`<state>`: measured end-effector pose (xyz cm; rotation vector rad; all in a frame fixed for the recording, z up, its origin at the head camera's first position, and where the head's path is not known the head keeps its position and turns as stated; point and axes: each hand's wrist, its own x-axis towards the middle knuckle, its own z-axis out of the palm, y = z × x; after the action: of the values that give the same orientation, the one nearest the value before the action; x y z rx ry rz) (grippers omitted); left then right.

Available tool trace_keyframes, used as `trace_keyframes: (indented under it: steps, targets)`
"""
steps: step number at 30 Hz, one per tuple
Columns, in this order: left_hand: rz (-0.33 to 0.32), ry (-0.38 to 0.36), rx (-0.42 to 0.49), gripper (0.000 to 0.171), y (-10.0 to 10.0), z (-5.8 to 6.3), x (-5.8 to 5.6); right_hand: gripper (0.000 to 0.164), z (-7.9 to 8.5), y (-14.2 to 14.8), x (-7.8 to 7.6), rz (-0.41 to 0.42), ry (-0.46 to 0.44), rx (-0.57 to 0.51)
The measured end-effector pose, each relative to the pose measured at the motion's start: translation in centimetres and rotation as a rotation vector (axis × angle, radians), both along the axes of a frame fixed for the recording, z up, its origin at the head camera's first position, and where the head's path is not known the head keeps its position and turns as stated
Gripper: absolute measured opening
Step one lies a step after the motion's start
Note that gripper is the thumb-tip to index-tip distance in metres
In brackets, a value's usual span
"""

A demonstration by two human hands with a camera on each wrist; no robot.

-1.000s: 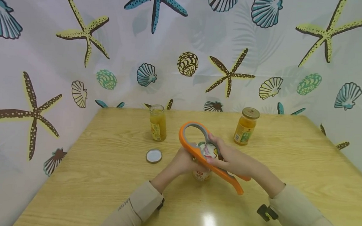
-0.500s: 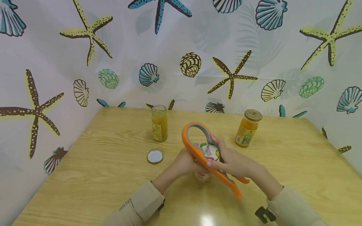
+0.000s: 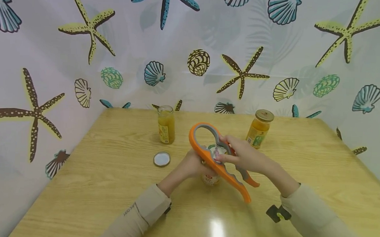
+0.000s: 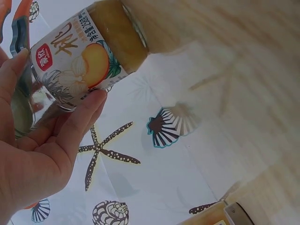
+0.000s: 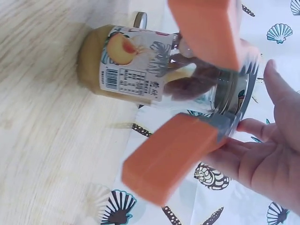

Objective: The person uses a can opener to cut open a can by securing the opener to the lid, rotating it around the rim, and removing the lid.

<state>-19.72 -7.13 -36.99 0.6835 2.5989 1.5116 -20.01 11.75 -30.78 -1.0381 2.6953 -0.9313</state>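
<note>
In the head view, my left hand (image 3: pixel 192 164) grips a glass jar of peaches (image 3: pixel 210 178) around its body. The label, with a peach picture, shows well on the jar (image 4: pixel 89 56) in the left wrist view. An orange and grey jar opener (image 3: pixel 227 176) lies over the jar's printed lid (image 3: pixel 216 151), its handles apart and pointing toward me on the right. My right hand (image 3: pixel 244 154) holds the opener at the lid, thumb across the top and fingers along the far side. In the right wrist view, the opener's grey inner edge meets the lid's rim near the handle (image 5: pixel 168 154).
An uncapped glass jar of yellow contents (image 3: pixel 166 128) stands at the back left. In front of it a loose lid (image 3: pixel 161 159) lies white side up. A capped orange jar (image 3: pixel 259 128) stands at the back right of the wooden table (image 3: pixel 111 171), before a shell-patterned cloth (image 3: pixel 180 44).
My right hand has shifted slightly up and away on the opener, with the thumb further over the lid. More of the opener's right handle shows. My left hand keeps its grip on the jar.
</note>
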Motion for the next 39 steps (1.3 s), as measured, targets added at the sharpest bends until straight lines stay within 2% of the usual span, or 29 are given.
trace_keyframes:
  steps: [6, 16, 21, 25, 29, 32, 34, 36, 39]
  targets:
    - [0.003, 0.000, 0.020, 0.037, 0.1, 0.0, 0.1, 0.037, 1.1, -0.9, 0.0, -0.023, 0.061, 0.035]
    - [0.007, 0.021, 0.015, 0.039, 0.2, -0.3, 0.2, 0.038, 2.2, -2.3, 0.5, -0.066, 0.017, 0.185]
    - [-0.036, 0.095, 0.057, 0.039, 0.5, -0.4, 0.1, 0.041, 2.2, -2.6, 0.9, -0.059, 0.041, 0.241]
    - [-0.083, 0.171, 0.091, 0.037, 0.6, -0.5, -0.1, 0.040, 1.9, -2.6, 1.0, -0.041, 0.058, 0.230]
    - [-0.052, 0.166, 0.034, 0.035, 0.5, -0.4, 0.1, 0.043, 1.7, -2.5, 1.1, -0.050, 0.050, 0.214]
    - [-0.032, 0.146, 0.008, 0.033, 0.2, -0.3, 0.1, 0.047, 1.3, -2.2, 1.1, -0.044, 0.076, 0.200]
    - [-0.038, 0.162, -0.007, 0.034, 0.1, -0.3, -0.1, 0.060, 0.6, -1.8, 1.2, -0.033, 0.094, 0.163]
    - [-0.035, 0.149, -0.011, 0.038, 0.0, -0.2, -0.1, 0.081, -0.3, -1.1, 1.4, -0.029, 0.083, 0.141]
    - [-0.018, 0.114, -0.031, 0.048, 0.0, -0.2, 0.0, 0.110, -1.8, -0.1, 1.8, -0.051, 0.021, 0.098]
